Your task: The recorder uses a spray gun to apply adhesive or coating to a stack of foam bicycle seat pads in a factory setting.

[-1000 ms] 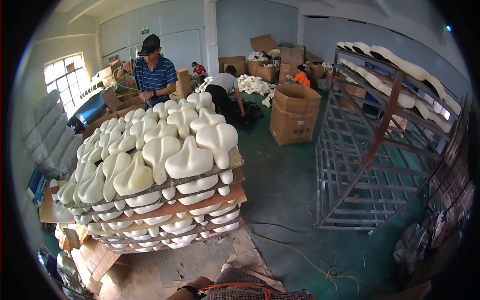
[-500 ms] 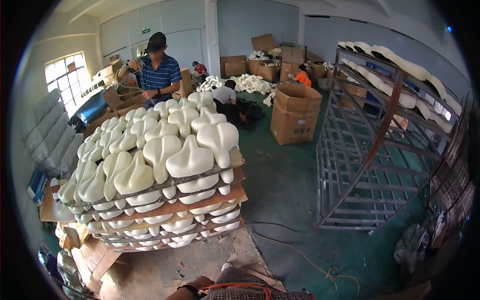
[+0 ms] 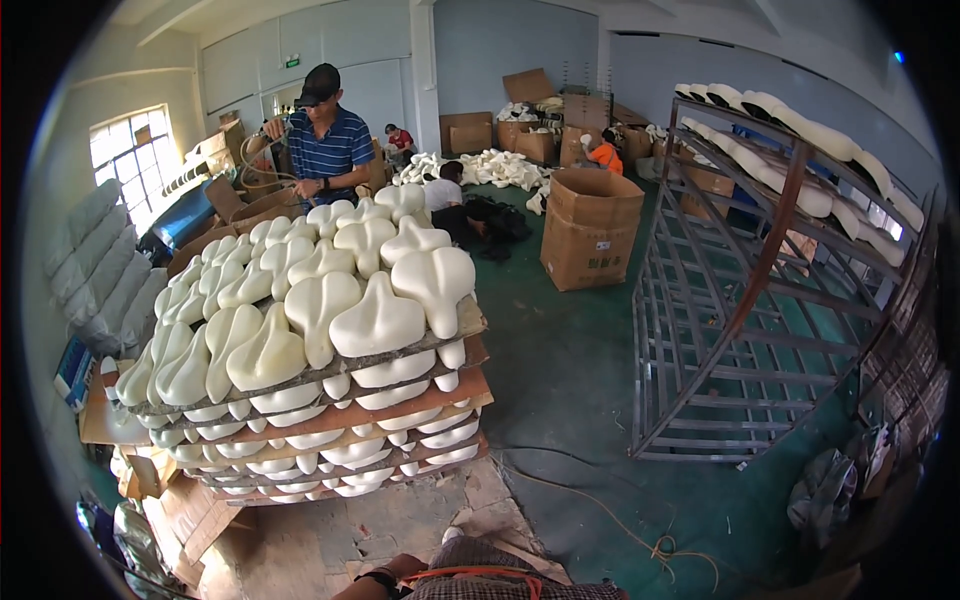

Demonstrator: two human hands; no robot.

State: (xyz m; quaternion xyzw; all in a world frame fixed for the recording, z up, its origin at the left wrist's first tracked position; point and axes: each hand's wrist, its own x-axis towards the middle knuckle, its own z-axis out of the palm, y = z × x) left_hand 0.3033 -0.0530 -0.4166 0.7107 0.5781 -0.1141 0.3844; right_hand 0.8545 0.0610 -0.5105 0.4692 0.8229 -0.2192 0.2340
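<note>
On stacked boards (image 3: 472, 384) lie smooth cream saddles (image 3: 378, 320); whether fingers clench, I cannot tell.

Landmark: tall brown carton (image 3: 590, 240), open-topped, standing upright on green floor (image 3: 560, 370). Right of carton: large grey metal rack (image 3: 763, 275), one upright rust-brown. Directly behind carton: person in orange top (image 3: 606, 156), low down. Farther behind: smaller cartons (image 3: 580, 113) before a blue-grey wall (image 3: 515, 35). Left of carton: black heap (image 3: 508, 226), material unclear; beside it, person in pale top (image 3: 441, 190), bent low. Farther left: person in striped blue shirt (image 3: 335, 150), standing; barred window (image 3: 135, 155) well beyond. Nearer than carton: yellowish cord (image 3: 659, 548), looped on floor.
</note>
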